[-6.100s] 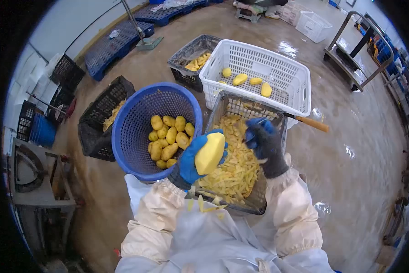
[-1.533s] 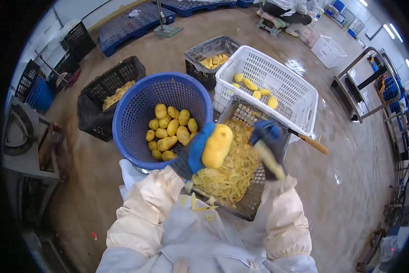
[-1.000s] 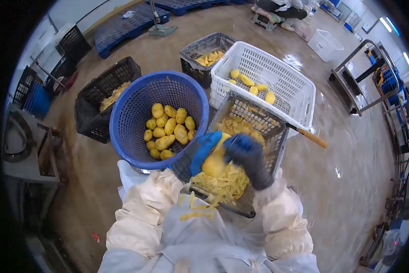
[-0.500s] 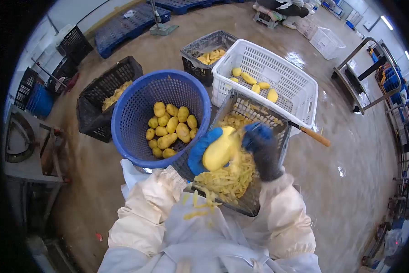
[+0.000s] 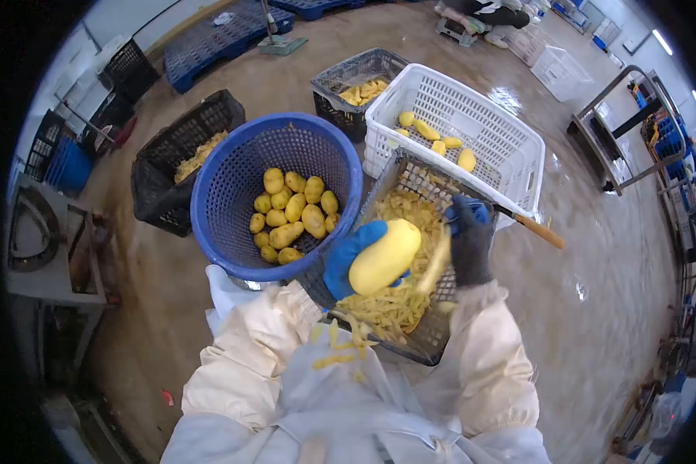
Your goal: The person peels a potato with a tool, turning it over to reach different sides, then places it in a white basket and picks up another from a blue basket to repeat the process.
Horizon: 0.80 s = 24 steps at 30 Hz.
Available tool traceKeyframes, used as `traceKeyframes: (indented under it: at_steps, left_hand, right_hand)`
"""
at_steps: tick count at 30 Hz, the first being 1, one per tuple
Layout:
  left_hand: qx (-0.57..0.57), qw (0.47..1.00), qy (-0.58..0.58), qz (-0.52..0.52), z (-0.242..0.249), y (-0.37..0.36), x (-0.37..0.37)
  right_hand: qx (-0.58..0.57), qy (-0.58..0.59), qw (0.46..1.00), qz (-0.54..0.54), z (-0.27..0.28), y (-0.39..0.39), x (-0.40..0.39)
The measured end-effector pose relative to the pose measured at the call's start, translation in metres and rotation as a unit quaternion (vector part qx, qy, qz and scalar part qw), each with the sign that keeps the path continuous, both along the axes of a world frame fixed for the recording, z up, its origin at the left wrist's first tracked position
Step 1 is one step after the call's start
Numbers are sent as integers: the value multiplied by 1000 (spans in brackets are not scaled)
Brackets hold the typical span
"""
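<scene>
My left hand (image 5: 340, 267), in a blue glove, is closed around a large peeled yellow potato (image 5: 386, 257), held over a dark mesh crate (image 5: 433, 336). Yellow peelings (image 5: 383, 313) are heaped in that crate. To the right of the potato, my right hand (image 5: 470, 243) is in a dark glove with blue at the fingers. Its fingers are curled, but what they grip is blurred and hidden. A pale strip of peel (image 5: 438, 263) hangs blurred between the potato and this hand. A knife with a wooden handle (image 5: 540, 230) rests across the crate's far right edge.
Left of the crate stands a blue round basket (image 5: 201, 201) of several unpeeled potatoes (image 5: 294, 207). Behind is a white crate (image 5: 510, 131) with several peeled ones (image 5: 425, 130). Two black crates (image 5: 158, 174) (image 5: 334, 116) hold yellow pieces. A metal cart (image 5: 607, 147) stands at right.
My right hand has moved slightly right and up, away from the potato. The potato now shows more of its side, and a strip of peel has come down beside it.
</scene>
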<state>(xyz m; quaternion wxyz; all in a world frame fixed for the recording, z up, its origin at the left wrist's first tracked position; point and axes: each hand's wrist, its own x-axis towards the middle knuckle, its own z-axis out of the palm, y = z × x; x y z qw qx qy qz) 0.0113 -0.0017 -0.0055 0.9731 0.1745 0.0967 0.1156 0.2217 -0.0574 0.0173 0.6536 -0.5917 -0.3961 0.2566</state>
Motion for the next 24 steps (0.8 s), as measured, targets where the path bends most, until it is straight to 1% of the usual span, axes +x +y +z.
traceKeyframes:
  at_steps: [1,2,3,4,5,6,7,8,9,10,11,12,13,14,15,16,17,18,19,20,21,22,23,24]
  left_hand:
    - [-33,999,-13,1,11,-4,3]
    - [-31,999,-14,-4,9,0,4]
    - [-54,996,-33,57,3,5,5]
    - [-79,988,-52,121,1,8,4]
    - [-87,984,-59,143,2,11,4]
    - [-85,984,-60,145,-1,13,4]
    - [-44,985,-3,167,-10,17,4]
    - [-4,981,55,187,-26,20,4]
    - [275,916,143,255,-28,18,10]
    - [278,916,143,253,-29,16,7]
    - [140,970,78,183,-30,15,0]
    - [-3,994,11,106,-7,11,-1]
    - [298,925,139,191,-34,11,3]
    - [298,925,138,190,-37,10,5]
    - [282,937,91,187,-34,8,7]
    - [264,945,44,187,-19,6,10]
    - [156,978,61,122,-2,3,2]
    - [45,994,79,53,22,-1,-4]
    - [70,995,62,24,20,-3,-2]
    - [98,994,44,-8,17,-2,0]
    - [100,994,44,-13,15,0,2]
    - [23,999,16,38,11,1,3]
    - [-56,994,-12,92,8,1,2]
    - [-56,994,-13,97,5,2,1]
  right_hand:
    - [3,2,1000,-7,-3,-2,3]
    - [-2,130,991,17,-4,-5,7]
    - [-10,254,966,49,6,-4,3]
    - [-53,221,968,103,9,-9,-10]
    - [-38,197,972,120,23,-21,-39]
    - [-89,178,961,192,24,-30,-53]
    - [-82,152,955,242,33,-40,-70]
    - [-33,10,962,271,21,-43,-78]
    - [1,-113,954,276,18,-41,-78]
    - [34,-234,932,275,16,-40,-78]
    - [36,-235,932,272,16,-39,-80]
    - [69,-254,927,268,16,-37,-81]
    - [100,-273,920,264,17,-37,-82]
    - [100,-273,920,262,19,-37,-79]
    - [0,-55,973,223,23,-37,-72]
    - [-98,165,966,172,26,-35,-63]
    - [-76,168,976,117,23,-23,-41]
    - [-54,171,982,60,14,-12,-20]
    - [-53,173,982,56,4,-9,-8]
    - [-36,250,965,63,-6,-6,1]
    - [-19,324,943,71,-2,-3,2]
    - [-19,323,944,71,2,-5,0]
    - [-38,277,955,97,5,-11,-6]
    - [-57,230,964,122,14,-16,-17]
